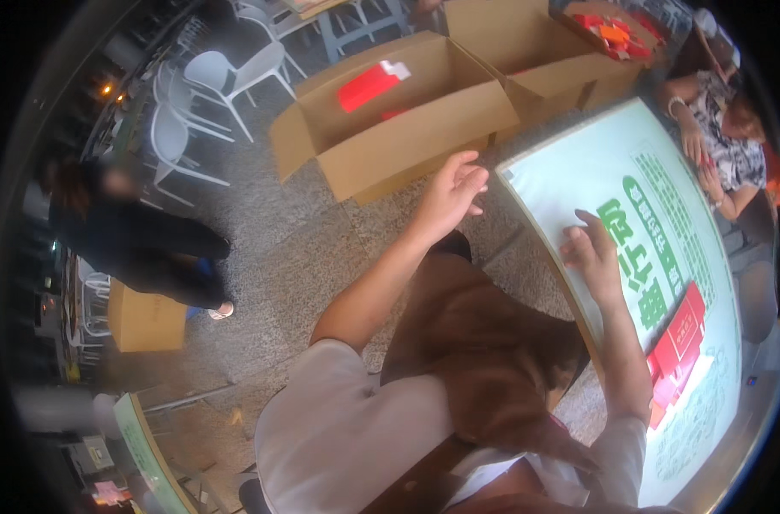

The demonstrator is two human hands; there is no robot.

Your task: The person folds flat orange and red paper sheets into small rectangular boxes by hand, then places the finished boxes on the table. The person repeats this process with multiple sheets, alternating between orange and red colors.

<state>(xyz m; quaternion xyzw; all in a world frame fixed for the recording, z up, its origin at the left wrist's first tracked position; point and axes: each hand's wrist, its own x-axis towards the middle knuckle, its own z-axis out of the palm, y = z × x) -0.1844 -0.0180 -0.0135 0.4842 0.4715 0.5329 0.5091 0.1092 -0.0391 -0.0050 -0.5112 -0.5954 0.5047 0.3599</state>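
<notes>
My left hand [455, 194] is held out beyond the table's left edge, toward an open cardboard box [416, 141]. Its fingers are loosely bent and apart, with nothing in them. A red packet with a white end [373, 84] shows within the box's opening; whether it is in the air or resting inside I cannot tell. Over the table [561, 163], with its pale green printed top, my right hand [591, 253] is empty, fingers spread and slightly curled. Beside my right forearm lie several flat red packets [677, 343], loosely overlapping.
A second open cardboard box [549, 60] adjoins the first, with red and orange packets [615, 36] at its far right. Across the table sits a person [720, 137], hands together. Another person in dark clothes [133, 231] stands at left near a closed carton [147, 317] and white chairs [223, 81].
</notes>
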